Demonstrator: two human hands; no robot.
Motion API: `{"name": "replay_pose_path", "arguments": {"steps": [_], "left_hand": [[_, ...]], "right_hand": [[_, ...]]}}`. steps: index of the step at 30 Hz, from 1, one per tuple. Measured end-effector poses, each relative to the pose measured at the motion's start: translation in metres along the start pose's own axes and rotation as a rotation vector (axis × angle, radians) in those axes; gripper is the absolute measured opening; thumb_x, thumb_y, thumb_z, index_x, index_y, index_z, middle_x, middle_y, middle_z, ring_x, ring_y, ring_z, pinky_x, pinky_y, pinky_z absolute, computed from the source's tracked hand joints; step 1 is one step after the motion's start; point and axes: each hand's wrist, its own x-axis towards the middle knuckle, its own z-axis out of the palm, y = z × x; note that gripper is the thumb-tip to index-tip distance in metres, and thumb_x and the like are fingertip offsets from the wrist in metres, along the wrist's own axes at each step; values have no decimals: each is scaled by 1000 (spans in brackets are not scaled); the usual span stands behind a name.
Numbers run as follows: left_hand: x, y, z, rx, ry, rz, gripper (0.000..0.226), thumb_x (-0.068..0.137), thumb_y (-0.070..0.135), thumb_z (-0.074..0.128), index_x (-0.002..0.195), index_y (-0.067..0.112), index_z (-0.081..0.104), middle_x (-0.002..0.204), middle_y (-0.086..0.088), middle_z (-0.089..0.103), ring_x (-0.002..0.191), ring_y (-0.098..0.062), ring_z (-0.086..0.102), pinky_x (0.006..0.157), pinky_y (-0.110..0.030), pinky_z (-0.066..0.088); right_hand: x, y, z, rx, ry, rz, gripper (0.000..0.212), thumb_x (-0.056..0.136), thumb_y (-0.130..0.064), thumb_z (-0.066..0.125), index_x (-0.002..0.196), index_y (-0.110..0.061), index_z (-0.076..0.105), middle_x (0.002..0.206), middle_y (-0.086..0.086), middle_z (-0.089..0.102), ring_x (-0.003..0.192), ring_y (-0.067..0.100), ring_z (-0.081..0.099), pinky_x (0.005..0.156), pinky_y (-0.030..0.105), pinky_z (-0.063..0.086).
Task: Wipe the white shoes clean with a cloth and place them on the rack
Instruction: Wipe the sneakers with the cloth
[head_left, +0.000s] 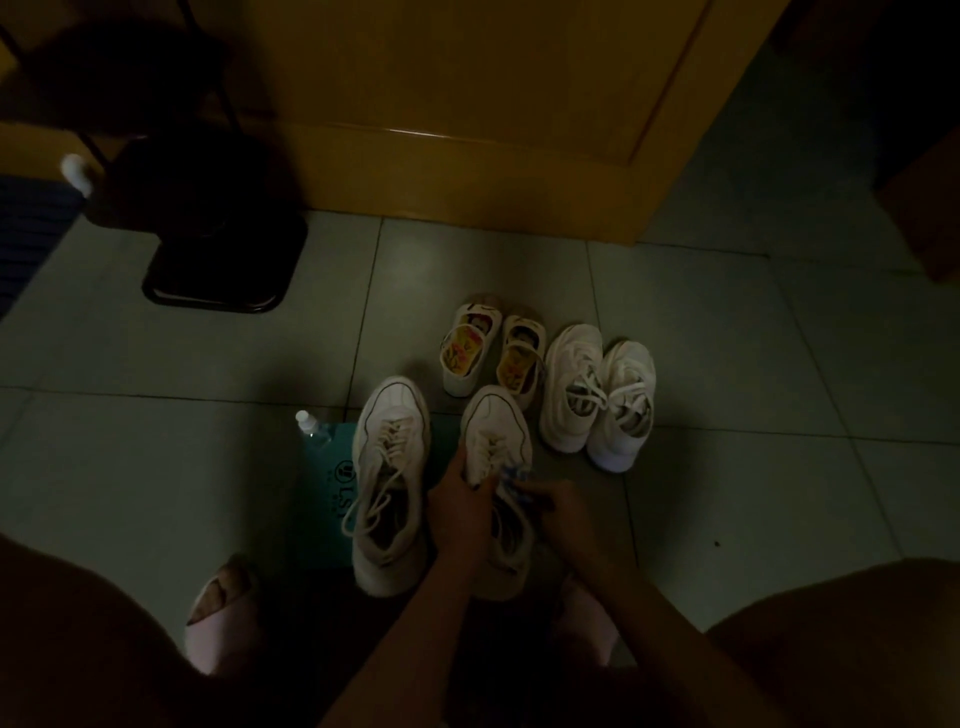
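The room is dim. On the tiled floor in front of me my left hand (460, 512) grips a white laced sneaker (496, 431) across its middle. My right hand (558, 506) presses a blue-and-white cloth (514, 480) against that shoe's right side. Its partner, a second white sneaker (389, 467), lies just to the left on a teal bag (324, 499). Another pair of white sneakers (597, 395) stands to the right. A small pair of white strap shoes with yellow insoles (491, 348) stands behind.
A clear spray bottle (311, 428) lies at the bag's top left corner. A black chair base (218, 270) stands at the left, a yellow wooden door (467, 104) behind the shoes. My feet in pink slippers (218, 623) are near the bottom, knees either side.
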Motion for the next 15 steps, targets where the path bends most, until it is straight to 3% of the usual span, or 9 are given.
{"name": "replay_pose_path", "arguments": {"steps": [2, 3, 4, 6, 8, 10, 13, 15], "left_hand": [[-2, 3, -2, -6, -26, 5, 52, 91, 21, 57, 141, 17, 41, 138, -6, 50, 127, -23, 47, 104, -33, 40], [-2, 1, -2, -10, -37, 16, 53, 91, 22, 57, 141, 18, 40, 140, -6, 49, 129, -23, 46, 107, -36, 39], [-3, 2, -4, 2, -59, 4, 55, 91, 23, 57, 142, 19, 38, 141, -6, 48, 130, -23, 45, 108, -40, 39], [-2, 4, -6, -10, -115, -28, 59, 90, 25, 59, 144, 20, 34, 143, -6, 45, 131, -24, 43, 108, -43, 39], [-4, 12, -8, -25, -173, -75, 65, 88, 30, 60, 146, 21, 30, 144, -6, 44, 131, -26, 43, 107, -42, 39], [-7, 24, -12, -21, -188, -88, 67, 87, 37, 60, 145, 20, 31, 142, -8, 46, 128, -27, 46, 105, -36, 40], [-13, 48, -22, 145, -51, 51, 49, 94, 38, 49, 135, 12, 44, 132, -9, 53, 122, -26, 49, 88, -21, 33], [-11, 60, -30, 154, 28, 172, 39, 97, 37, 42, 125, 12, 54, 123, -8, 60, 114, -25, 55, 83, -20, 34]], "right_hand": [[-11, 8, -5, -114, -38, -106, 36, 91, 10, 41, 125, 4, 52, 123, 21, 57, 113, 35, 53, 74, 12, 39], [-12, 16, -6, -44, -53, -99, 36, 92, 8, 43, 127, 5, 49, 129, 18, 54, 117, 31, 52, 72, 7, 37], [-16, 16, -14, -59, -100, -75, 37, 92, 5, 46, 129, 5, 47, 130, 13, 53, 117, 27, 52, 67, 4, 37], [-15, 17, -26, -13, -192, -8, 37, 89, 0, 54, 126, 3, 51, 124, 11, 58, 111, 20, 56, 66, 10, 40], [-15, 13, -44, 26, -193, 0, 34, 85, -1, 60, 119, -6, 59, 107, 9, 66, 93, 6, 62, 63, 12, 43], [-13, 8, -58, 199, -53, 4, 31, 87, -2, 59, 116, -12, 61, 95, 5, 64, 85, 5, 61, 61, 7, 42], [-5, -11, -68, 435, 109, -35, 39, 90, -1, 52, 129, -5, 50, 108, 6, 58, 100, 19, 56, 69, 15, 46], [2, -27, -65, 455, 125, -67, 48, 92, -5, 51, 138, -9, 38, 118, 5, 54, 110, 20, 53, 80, 23, 47]]}}
